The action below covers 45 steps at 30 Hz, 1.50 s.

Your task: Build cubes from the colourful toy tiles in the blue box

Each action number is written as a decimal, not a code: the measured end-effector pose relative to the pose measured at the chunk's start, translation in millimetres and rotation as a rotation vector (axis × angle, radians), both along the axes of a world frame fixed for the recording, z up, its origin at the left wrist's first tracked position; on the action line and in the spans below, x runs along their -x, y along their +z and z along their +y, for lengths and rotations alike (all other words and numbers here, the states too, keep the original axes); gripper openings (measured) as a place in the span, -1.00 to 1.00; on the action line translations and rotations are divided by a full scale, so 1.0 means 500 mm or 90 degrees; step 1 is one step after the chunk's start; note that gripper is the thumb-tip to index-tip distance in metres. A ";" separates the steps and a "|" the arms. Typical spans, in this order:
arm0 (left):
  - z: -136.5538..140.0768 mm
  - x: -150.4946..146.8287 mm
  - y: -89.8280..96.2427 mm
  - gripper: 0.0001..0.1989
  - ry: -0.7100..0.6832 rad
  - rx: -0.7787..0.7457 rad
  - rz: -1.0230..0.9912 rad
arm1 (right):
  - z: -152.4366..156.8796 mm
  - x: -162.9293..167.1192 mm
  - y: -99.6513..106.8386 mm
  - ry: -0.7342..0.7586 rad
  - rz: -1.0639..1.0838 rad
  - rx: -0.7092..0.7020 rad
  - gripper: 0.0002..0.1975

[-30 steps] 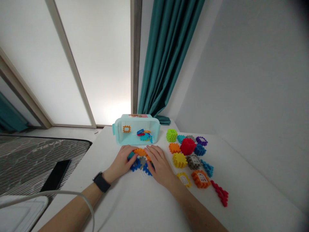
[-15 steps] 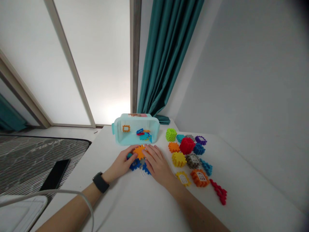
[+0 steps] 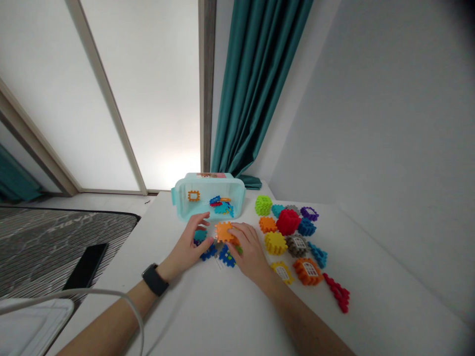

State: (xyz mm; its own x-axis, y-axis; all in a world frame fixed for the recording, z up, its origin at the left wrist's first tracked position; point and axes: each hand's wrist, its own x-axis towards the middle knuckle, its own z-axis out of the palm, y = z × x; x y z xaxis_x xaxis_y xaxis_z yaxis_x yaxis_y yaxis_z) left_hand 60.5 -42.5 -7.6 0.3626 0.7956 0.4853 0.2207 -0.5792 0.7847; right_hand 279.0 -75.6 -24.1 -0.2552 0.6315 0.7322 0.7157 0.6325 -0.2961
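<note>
My right hand (image 3: pixel 249 247) grips an orange building block piece (image 3: pixel 223 231) with toothed edges, fingers and thumb closed on its right side. To its left, my left hand (image 3: pixel 191 243) has its fingers apart and curved, with nothing held, and wears a dark watch (image 3: pixel 155 279) at the wrist. Between the hands lie loose flat pieces: a teal one (image 3: pixel 200 236) partly behind the left fingers, and a blue one (image 3: pixel 226 256) below the orange piece. Part of a green piece shows by the right thumb; my right hand hides the rest.
Behind the hands, a light-blue plastic bin (image 3: pixel 180 210) holds several small pieces. Blocks stand grouped at right, among them a red one (image 3: pixel 288 222), a yellow one (image 3: pixel 275 243) and an orange one with a window (image 3: pixel 308 271). A white cable (image 3: pixel 111 293) crosses the lower left.
My left hand has let go of the orange piece and its fingers have spread. My right hand now holds the piece alone, shifted slightly right.
</note>
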 end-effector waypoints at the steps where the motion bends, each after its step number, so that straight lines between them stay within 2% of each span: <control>1: 0.000 0.002 0.002 -0.41 0.012 -0.039 0.021 | 0.000 -0.001 0.000 -0.005 0.012 0.001 -0.73; 6: 0.006 0.011 -0.002 -0.29 0.057 -0.173 0.127 | -0.004 0.000 0.004 0.008 0.022 -0.011 -0.72; 14: 0.007 0.013 -0.008 -0.52 0.090 -0.292 0.233 | -0.013 0.010 0.008 0.040 -0.027 -0.017 -0.79; 21: 0.005 0.013 -0.005 -0.58 0.099 -0.331 0.247 | -0.016 0.011 0.012 0.035 -0.038 0.008 -0.75; 28: 0.007 0.016 -0.004 -0.58 0.097 -0.344 0.247 | -0.012 0.003 0.009 0.083 0.002 0.054 -0.64; 38: 0.005 0.014 -0.005 -0.59 0.097 -0.334 0.242 | -0.008 0.004 0.015 0.099 0.045 0.098 -0.52; 45: 0.009 0.017 -0.008 -0.55 0.084 -0.319 0.231 | -0.011 0.005 0.015 0.091 0.048 0.087 -0.46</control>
State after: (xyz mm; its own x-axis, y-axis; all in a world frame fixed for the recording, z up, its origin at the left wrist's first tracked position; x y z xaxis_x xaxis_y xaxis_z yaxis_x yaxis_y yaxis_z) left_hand 51.9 -38.3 -11.6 0.4887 0.5526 0.6751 0.5168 -0.8068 0.2863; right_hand 276.4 -80.9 -16.8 -0.2971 0.6874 0.6627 0.5946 0.6763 -0.4349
